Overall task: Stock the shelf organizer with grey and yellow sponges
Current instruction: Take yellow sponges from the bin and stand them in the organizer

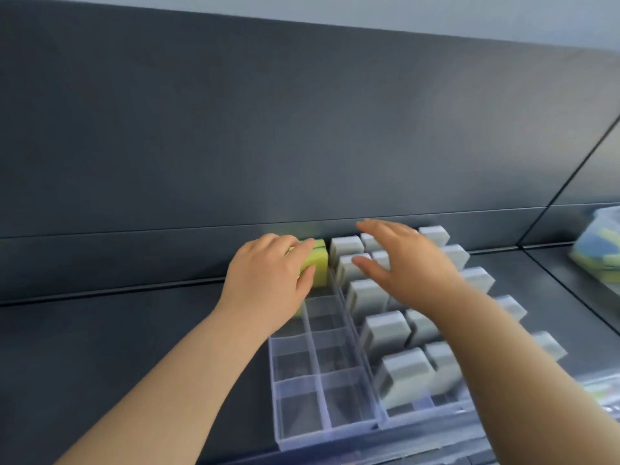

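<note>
Nearest me, along the front edge of the dark shelf [117, 330], I see the clear shelf organizer [312, 414] with its front left compartments bare. Just right of them, grey sponges [404, 374] stand upright in the organizer's right-hand rows, running back toward the shelf's rear edge; my right forearm crosses over several of them. Farther in, my left hand [265, 283] is curled around a yellow sponge [315, 263] with a green face, fingers over its top and thumb on its near side, holding it at the back left corner of the organizer, close against the dark back panel [302, 129]. I cannot tell whether the sponge is seated in its compartment. My right hand [402, 263] hovers above the rearmost grey sponges, fingers spread and holding nothing. At the shelf's far right edge lies a blurred bag [597, 250] of yellow and blue items.
</note>
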Demonstrator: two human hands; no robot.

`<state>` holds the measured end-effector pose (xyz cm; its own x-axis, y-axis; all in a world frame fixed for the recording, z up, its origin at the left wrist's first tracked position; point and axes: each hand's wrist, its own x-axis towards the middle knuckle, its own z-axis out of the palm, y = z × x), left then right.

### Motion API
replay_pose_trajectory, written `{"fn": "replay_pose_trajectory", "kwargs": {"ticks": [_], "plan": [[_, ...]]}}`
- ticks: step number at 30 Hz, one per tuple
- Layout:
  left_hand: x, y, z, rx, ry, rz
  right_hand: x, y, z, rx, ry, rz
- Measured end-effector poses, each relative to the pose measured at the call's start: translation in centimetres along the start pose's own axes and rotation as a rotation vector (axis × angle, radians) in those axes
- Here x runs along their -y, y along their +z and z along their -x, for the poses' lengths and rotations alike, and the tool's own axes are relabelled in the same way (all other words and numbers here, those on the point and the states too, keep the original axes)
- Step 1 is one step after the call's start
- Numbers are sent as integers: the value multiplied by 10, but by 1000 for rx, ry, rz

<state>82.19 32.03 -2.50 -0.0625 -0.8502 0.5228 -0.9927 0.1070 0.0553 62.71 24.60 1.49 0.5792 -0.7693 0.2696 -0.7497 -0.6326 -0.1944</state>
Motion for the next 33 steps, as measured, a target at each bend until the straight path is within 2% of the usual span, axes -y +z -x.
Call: {"fn": "replay_pose_trajectory", "kwargs": {"ticks": [6, 11, 18, 22, 26, 29, 33], "plan": [[-128, -10, -8, -18, 117, 92, -79, -62, 111, -120, 170, -13], [-270, 5, -8, -58, 290, 247, -153, -98, 237, -116, 357, -22], [-431, 71, 27, 176, 397, 333, -250, -87, 389, 16, 682, -108], [-485, 98, 41, 288, 464, 313, -285, -65, 445, 121, 789, -142], [-518, 124, 34, 352, 497, 324, -317, -55, 465, 132, 834, -169], [-538, 142, 10, 333, 505, 360, -349, -55, 462, 136, 834, -174], [-562, 160, -50, 209, 456, 422, -410, -72, 436, 103, 822, -134]]}}
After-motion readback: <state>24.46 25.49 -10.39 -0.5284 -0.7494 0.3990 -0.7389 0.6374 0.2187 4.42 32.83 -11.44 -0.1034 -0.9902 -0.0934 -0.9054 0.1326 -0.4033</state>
